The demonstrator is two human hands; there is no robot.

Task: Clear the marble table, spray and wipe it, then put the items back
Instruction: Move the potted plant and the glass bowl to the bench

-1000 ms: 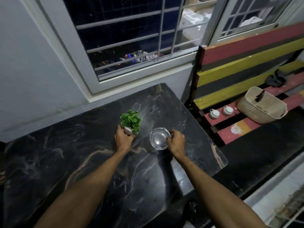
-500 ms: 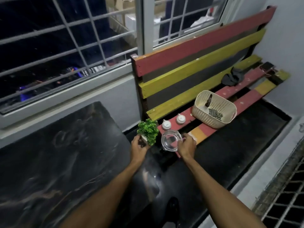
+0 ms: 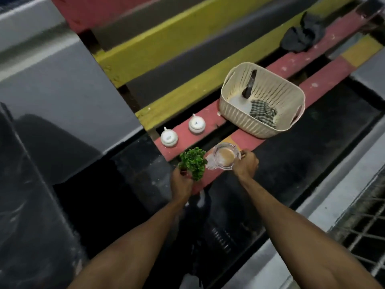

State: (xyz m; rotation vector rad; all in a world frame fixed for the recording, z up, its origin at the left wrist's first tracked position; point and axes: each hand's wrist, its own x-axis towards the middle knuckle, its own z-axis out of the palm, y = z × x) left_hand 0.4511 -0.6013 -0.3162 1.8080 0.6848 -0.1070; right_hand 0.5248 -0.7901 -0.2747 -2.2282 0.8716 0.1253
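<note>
Step in hand: clearing. You are carrying two items off the marble table, which shows only as a dark blurred slab at the left edge of the frame, to the bench that runs from lower centre to upper right.

- Left hand: fingers curled round the base of the small potted plant, just left of frame centre. The pot itself is mostly hidden by the hand and the foliage.
- Right hand: thumb and fingers pinching the right rim of the glass dish, just right of the plant.
- Both items sit over the near end of the front red slat. Cannot tell whether either is touching the wood yet.

Next move, as I judge it: lower both flat onto the slat, keep them off the dark gap behind it, then let go. The slat is narrow, so centre each base before you release.

The plant: dense bright green leaves, tilted slightly to the right. The dish: round, clear, thick-walled, with a pale brown tint at the bottom, possibly just the bench seen through it.

Already on the bench: two white lidded pots above the plant, and a cream basket with a checked cloth at centre right.
</note>
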